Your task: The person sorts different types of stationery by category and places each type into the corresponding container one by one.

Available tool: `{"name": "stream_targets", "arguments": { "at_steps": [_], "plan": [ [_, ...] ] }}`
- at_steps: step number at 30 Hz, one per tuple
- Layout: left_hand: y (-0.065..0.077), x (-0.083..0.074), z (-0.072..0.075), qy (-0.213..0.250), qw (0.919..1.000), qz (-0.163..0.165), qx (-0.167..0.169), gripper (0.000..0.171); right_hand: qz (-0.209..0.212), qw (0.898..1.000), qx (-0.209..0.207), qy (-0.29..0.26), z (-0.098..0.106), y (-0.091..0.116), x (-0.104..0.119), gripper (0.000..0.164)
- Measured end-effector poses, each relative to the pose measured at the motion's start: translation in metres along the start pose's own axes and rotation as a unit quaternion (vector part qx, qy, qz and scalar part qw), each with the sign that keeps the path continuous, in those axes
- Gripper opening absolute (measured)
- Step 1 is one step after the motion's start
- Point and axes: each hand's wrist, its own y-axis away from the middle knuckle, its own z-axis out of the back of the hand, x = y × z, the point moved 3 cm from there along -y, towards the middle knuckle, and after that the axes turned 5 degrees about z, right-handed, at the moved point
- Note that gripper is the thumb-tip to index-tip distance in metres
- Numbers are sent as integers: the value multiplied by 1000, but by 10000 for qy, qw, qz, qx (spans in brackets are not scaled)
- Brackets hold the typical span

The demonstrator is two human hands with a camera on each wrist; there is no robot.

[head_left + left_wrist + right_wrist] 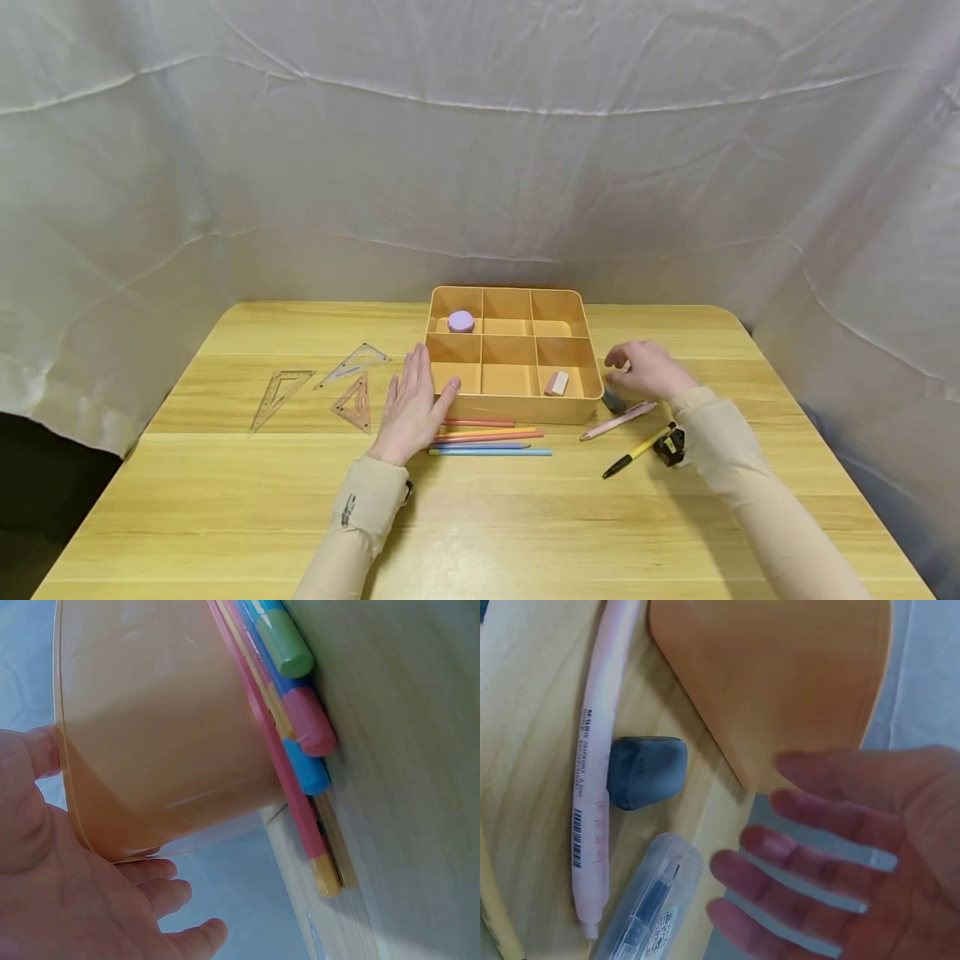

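Note:
My left hand (411,408) rests against the front left corner of an orange divided box (517,410), fingers straight along its side. In the left wrist view, its thumb (43,750) touches the box rim. My right hand (647,371) hovers just right of the box, fingers loosely bent and holding nothing. Near it in the right wrist view lie a dark rounded block (649,772), a pink pen (592,787) and a clear plastic case (649,907) with a dark item inside. A purple round object (461,322) and a pink-and-white eraser (557,383) sit in separate compartments.
Several coloured pencils (491,452) lie along the box's front. To the left are three set squares, one clear (281,396), another clear (356,364) and one orange (354,406). A yellow pen (640,450) and a black tape measure (670,447) lie by my right forearm.

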Motion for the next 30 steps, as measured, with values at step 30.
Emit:
{"name": "stream_targets", "arguments": {
  "at_steps": [30],
  "plan": [
    [-1,0,-1,-15,10000,-8,-57,85,1207,9895,360,711,-30,0,5,49]
  ]
}}
